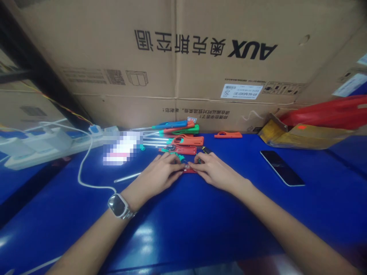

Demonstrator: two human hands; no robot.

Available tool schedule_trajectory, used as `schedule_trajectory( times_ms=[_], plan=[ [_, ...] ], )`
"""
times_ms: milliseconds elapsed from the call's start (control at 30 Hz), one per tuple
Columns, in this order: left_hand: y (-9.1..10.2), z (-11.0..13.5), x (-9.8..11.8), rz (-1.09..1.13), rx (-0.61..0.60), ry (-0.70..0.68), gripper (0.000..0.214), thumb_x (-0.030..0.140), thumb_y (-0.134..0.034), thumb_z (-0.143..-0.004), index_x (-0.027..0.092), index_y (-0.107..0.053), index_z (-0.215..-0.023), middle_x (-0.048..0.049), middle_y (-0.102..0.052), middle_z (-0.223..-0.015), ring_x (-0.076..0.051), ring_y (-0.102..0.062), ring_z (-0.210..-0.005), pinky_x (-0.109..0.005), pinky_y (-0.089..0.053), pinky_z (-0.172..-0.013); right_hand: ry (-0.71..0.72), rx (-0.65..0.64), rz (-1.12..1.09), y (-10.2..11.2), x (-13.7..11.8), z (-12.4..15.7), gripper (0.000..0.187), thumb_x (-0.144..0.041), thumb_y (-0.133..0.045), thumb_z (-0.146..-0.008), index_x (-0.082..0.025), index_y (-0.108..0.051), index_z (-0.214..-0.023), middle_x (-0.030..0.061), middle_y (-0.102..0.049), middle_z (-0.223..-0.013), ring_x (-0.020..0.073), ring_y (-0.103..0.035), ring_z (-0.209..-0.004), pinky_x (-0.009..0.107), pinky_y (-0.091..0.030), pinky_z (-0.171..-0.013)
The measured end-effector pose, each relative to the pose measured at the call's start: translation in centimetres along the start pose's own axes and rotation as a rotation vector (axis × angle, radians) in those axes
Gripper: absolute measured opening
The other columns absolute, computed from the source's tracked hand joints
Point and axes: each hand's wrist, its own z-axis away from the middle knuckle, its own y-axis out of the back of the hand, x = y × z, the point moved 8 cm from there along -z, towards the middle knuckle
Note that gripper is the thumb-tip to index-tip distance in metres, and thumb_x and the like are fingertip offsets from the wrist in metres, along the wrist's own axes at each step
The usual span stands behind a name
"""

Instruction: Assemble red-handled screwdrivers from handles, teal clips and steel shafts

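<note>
My left hand (160, 172) and my right hand (213, 170) meet over a small red plastic part (189, 170) that lies on the blue table (183, 225). The fingertips of both hands pinch it from either side, with a small metal piece between them. A smartwatch (118, 205) sits on my left wrist. Just behind the hands lies a pile of long lighters (179, 135) in red, green and blue, their metal tubes pointing left.
A big cardboard box (183, 61) stands upright behind the pile. A phone (281, 167) lies face up at the right. A loose metal tube (127, 177) lies left of my hand. A white cable (86, 168) and power strip (34, 149) are at the left. A red bag (329, 112) is at the far right.
</note>
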Motion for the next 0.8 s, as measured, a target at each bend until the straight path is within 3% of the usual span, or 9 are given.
schedule_trajectory(
  times_ms=[200,367,467,800],
  plan=[
    [-0.1,0.0,-0.7,0.043,-0.022,0.044,0.027,0.032,-0.053,-0.099,0.026,-0.071,-0.118,-0.0067,-0.066,-0.109,-0.025,-0.059,-0.104,-0.040,-0.046,-0.089,-0.017,0.022,0.044,0.1,-0.7,0.1,0.031,-0.036,-0.051,-0.101,-0.022,-0.069,-0.121,0.0102,-0.063,-0.110,0.0215,-0.059,-0.097,0.036,-0.038,-0.082],
    [1.6,0.7,-3.3,0.206,0.051,0.089,0.024,0.027,-0.059,-0.094,0.021,-0.071,-0.114,-0.0071,-0.070,-0.109,-0.024,-0.062,-0.105,-0.038,-0.047,-0.095,-0.008,0.033,0.066,-0.2,-0.5,-0.1,0.033,-0.036,-0.048,-0.102,-0.022,-0.069,-0.124,0.0087,-0.064,-0.107,0.0204,-0.059,-0.094,0.035,-0.037,-0.080],
    [1.6,1.0,-4.3,0.252,0.019,0.111,0.021,0.026,-0.061,-0.092,0.021,-0.074,-0.108,-0.0066,-0.072,-0.104,-0.022,-0.066,-0.095,-0.035,-0.050,-0.088,0.015,0.044,0.059,-0.2,-0.6,-0.1,0.033,-0.036,-0.049,-0.102,-0.021,-0.069,-0.124,0.0082,-0.065,-0.104,0.0201,-0.060,-0.095,0.034,-0.037,-0.080],
    [0.6,0.5,-4.5,0.288,0.016,0.044,0.019,0.017,-0.059,-0.093,0.019,-0.077,-0.099,-0.0062,-0.072,-0.091,-0.018,-0.066,-0.081,-0.031,-0.052,-0.077,0.010,0.013,0.030,-0.4,-0.5,-0.2,0.033,-0.034,-0.050,-0.102,-0.022,-0.068,-0.127,0.0096,-0.065,-0.107,0.0209,-0.061,-0.096,0.036,-0.041,-0.082]
  ],
)
